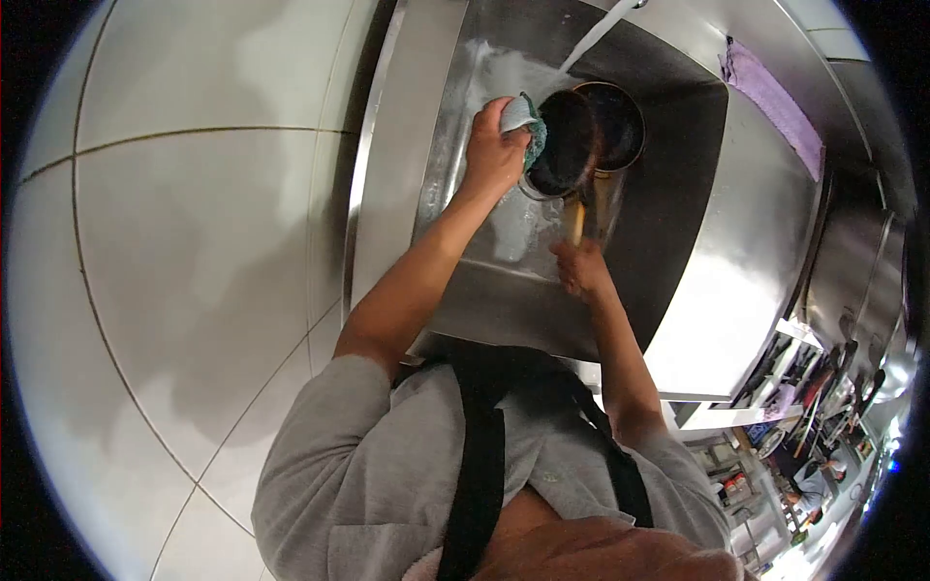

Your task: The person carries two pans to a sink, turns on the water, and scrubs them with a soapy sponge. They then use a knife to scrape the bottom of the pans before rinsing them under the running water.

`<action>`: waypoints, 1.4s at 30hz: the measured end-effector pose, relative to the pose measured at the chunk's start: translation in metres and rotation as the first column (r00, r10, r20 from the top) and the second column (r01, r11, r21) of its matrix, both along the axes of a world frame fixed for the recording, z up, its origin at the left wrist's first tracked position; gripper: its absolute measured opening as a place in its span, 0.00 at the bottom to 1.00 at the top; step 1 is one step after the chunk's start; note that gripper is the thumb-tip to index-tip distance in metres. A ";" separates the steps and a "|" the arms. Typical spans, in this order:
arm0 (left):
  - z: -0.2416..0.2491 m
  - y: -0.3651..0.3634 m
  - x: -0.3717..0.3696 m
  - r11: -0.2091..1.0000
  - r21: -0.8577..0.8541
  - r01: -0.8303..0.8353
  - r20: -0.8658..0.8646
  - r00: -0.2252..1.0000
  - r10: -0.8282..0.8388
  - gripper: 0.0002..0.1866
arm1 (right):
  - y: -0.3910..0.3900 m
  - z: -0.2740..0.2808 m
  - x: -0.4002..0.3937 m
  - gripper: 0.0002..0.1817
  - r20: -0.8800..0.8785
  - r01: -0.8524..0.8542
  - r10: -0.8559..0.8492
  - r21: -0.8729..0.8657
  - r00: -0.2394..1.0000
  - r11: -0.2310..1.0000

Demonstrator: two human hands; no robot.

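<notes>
My left hand is closed around a scouring pad, green with a pale, light-coloured part. The pad is against the rim of a dark frying pan, which is tilted over the sink. My right hand, slightly blurred, grips the pan's yellowish handle from below. Behind the frying pan, a second dark round pan rests in the sink, partly covered by the first one. Water runs in a stream from above into the basin, near the pans.
The steel sink has high walls, with wet, soapy patches on its bottom. On the right, a purple cloth lies along the steel counter. White tiles fill the left side. Racked utensils and a person appear at the lower right.
</notes>
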State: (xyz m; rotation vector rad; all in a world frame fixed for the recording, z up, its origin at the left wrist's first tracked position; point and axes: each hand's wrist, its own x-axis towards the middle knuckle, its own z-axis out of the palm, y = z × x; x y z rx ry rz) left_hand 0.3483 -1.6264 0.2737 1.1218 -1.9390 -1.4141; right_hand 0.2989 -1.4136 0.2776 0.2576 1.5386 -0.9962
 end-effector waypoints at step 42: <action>0.023 0.014 -0.103 0.789 -0.470 0.395 -0.115 0.859 -0.499 0.21 | 0.038 0.050 -0.008 0.09 0.220 -0.039 0.104 -0.278 0.970 0.960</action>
